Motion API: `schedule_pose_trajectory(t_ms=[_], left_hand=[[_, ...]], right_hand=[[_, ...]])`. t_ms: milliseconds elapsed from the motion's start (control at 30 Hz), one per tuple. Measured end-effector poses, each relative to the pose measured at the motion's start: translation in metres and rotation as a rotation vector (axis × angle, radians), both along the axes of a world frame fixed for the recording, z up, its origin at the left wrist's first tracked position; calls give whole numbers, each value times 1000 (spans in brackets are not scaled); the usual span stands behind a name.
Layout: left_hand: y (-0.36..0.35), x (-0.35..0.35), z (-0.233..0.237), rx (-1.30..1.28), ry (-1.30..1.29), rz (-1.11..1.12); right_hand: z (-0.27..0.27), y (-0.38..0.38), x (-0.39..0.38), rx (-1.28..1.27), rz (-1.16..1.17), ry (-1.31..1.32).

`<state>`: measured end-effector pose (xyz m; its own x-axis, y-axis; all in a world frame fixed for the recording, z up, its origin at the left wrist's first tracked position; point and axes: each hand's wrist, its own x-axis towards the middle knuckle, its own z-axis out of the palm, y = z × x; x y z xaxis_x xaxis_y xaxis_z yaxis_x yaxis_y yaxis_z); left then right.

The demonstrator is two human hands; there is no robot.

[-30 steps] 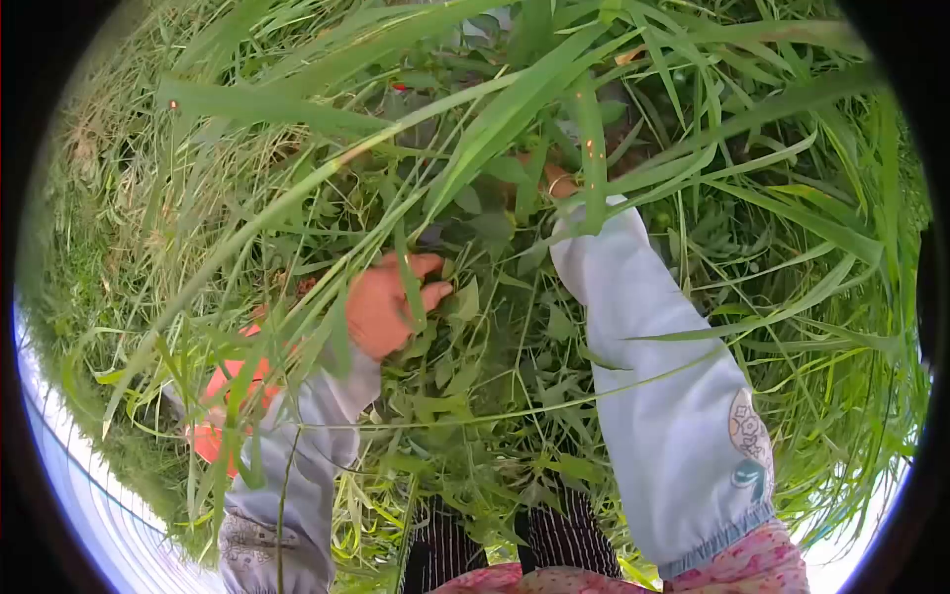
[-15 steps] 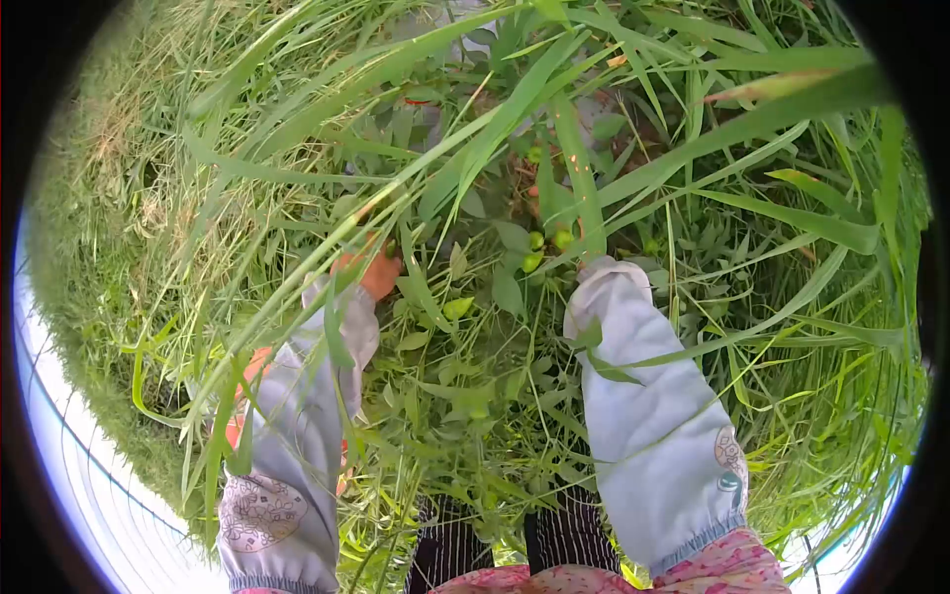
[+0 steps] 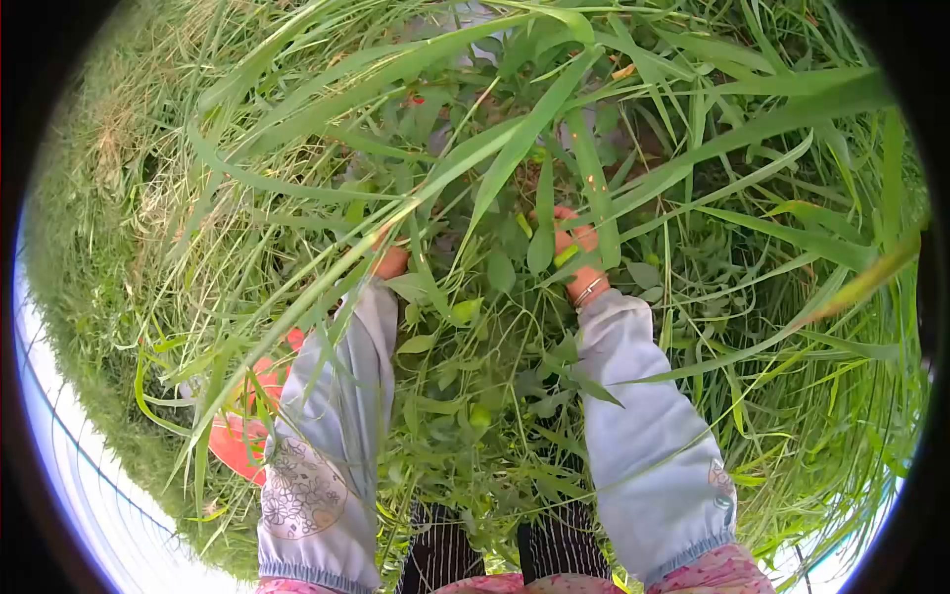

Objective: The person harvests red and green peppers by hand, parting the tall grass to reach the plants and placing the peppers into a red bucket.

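My left hand (image 3: 391,260) reaches into the leafy plants, its fingers hidden behind long grass blades. On the right, my right hand (image 3: 580,241) shows more, with a bracelet (image 3: 591,290) at the wrist. Its fingers are curled among the leaves behind a broad grass blade (image 3: 598,193); what they hold, if anything, I cannot make out. A small yellow-green piece (image 3: 566,254) overlaps the palm, and another green piece (image 3: 524,225) shows just left of the fingers. Between both hands spreads a leafy green plant (image 3: 500,272). Pale blue sleeve covers reach to both wrists.
A red-orange object (image 3: 239,445) lies in the grass beside my left forearm. Long blades (image 3: 445,183) cross in front of both hands. Greyish sheeting (image 3: 475,30) shows through the growth at the top. My striped trouser legs (image 3: 440,544) stand at the bottom.
My right hand has come into view from behind the leaves, with its wrist and bracelet showing. My left forearm has shifted right, and more of the red-orange object shows beside it.
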<state>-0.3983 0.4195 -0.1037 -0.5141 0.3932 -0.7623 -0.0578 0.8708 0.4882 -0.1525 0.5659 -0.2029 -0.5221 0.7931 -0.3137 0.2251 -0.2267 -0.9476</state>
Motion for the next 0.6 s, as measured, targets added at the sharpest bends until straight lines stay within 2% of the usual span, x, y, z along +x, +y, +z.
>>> schedule_pose_trajectory(t_ms=[67, 133, 200, 233, 300, 367, 433, 500, 533, 600], left_hand=[[-6, -1, -1, 17, -26, 35], [-8, 1, 4, 38, -47, 70], [-7, 2, 10, 64, -73, 109], [-8, 3, 14, 74, -83, 127], [-12, 1, 14, 92, -102, 166], [-12, 2, 16, 109, -125, 200], [-14, 3, 20, 126, -146, 234], [-16, 3, 25, 141, -163, 262], [-15, 4, 28, 152, -171, 279], [-15, 4, 33, 181, -187, 309]], right_hand=[[67, 5, -8, -286, -49, 104], [62, 6, -7, -183, 10, -70], [58, 7, -8, -251, -48, -12], [56, 4, -9, -374, -134, 131], [48, 2, -9, -298, -86, 92], [33, 7, -5, 110, 178, -267], [36, 9, -7, 86, 115, -217], [52, 8, -7, -368, -263, 260], [47, 12, 6, -347, -162, 244], [78, 22, 8, -477, -268, 6]])
